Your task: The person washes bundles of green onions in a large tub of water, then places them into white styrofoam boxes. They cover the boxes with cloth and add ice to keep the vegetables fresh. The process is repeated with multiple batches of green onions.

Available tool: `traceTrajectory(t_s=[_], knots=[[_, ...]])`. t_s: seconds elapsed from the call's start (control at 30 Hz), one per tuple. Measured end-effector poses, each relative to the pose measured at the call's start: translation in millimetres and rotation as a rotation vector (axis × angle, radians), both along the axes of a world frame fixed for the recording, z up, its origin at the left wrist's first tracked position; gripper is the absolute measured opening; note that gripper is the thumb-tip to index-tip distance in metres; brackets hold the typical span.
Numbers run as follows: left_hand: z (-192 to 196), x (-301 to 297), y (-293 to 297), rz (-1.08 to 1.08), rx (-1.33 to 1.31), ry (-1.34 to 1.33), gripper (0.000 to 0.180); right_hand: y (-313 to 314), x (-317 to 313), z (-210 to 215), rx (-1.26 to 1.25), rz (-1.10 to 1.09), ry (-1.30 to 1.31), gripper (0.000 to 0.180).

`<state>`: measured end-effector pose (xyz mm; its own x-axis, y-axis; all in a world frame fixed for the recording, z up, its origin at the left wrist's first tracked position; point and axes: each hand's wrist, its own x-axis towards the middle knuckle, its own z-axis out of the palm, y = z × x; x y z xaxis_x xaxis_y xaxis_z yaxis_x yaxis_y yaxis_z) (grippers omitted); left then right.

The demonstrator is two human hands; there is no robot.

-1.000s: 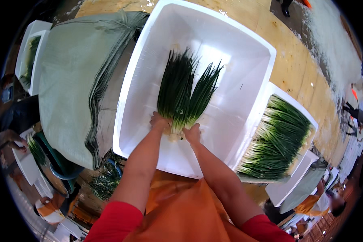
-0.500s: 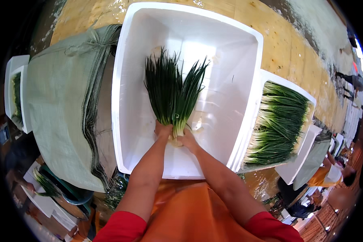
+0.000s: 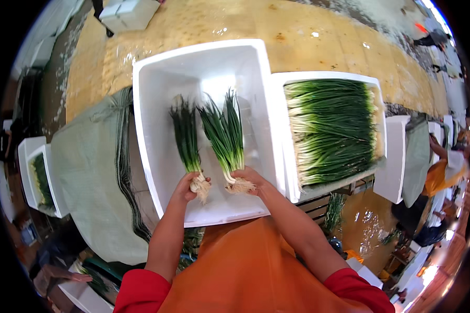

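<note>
Two bunches of spring onions are held apart over the near part of a deep white foam box point(image 3: 250, 46). My left hand point(image 3: 185, 186) is closed round the white stems of the left bunch point(image 3: 185, 136), its pale roots hanging below the fingers. The right bunch point(image 3: 223, 133) is gripped at its stems by my right hand point(image 3: 252, 180), with the tangled roots beside the fingers. Both bunches point their dark green leaves toward the box's far end. Apart from them, the box's inside shows only white walls and floor.
To the right stands a second foam box point(image 3: 382, 112) packed with spring onions point(image 3: 331, 133) laid sideways. A grey-green woven sheet point(image 3: 89, 167) drapes a stack on the left. Wet yellow boards point(image 3: 308, 31) lie beyond. A co-worker's orange apron point(image 3: 437, 177) shows at far right.
The onions, held together earlier, are now split into two bunches, one per hand, with their roots exposed. The view has turned, so the packed box on the right shows more fully.
</note>
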<state>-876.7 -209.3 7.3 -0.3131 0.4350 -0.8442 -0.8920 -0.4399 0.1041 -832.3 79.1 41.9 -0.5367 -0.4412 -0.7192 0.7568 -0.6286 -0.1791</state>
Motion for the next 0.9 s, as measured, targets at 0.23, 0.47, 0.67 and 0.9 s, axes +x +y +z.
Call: traceTrajectory(t_s=[0.23, 0.47, 0.67, 0.9], knots=[[78, 53, 42, -0.029, -0.117, -0.005, 0.026, 16, 68, 43, -0.017, -0.087, 0.049, 0.035], [215, 165, 99, -0.451, 0.246, 0.454, 0.050, 6, 239, 141, -0.346, -0.413, 0.665, 0.051], [236, 297, 168, -0.990, 0.444, 0.513, 0.055, -15, 474, 171, -0.344, -0.871, 0.699, 0.080], [212, 522, 249, -1.716, 0.430, 0.616, 0.040, -112, 705, 147, 0.032, -1.631, 0.661, 0.082]])
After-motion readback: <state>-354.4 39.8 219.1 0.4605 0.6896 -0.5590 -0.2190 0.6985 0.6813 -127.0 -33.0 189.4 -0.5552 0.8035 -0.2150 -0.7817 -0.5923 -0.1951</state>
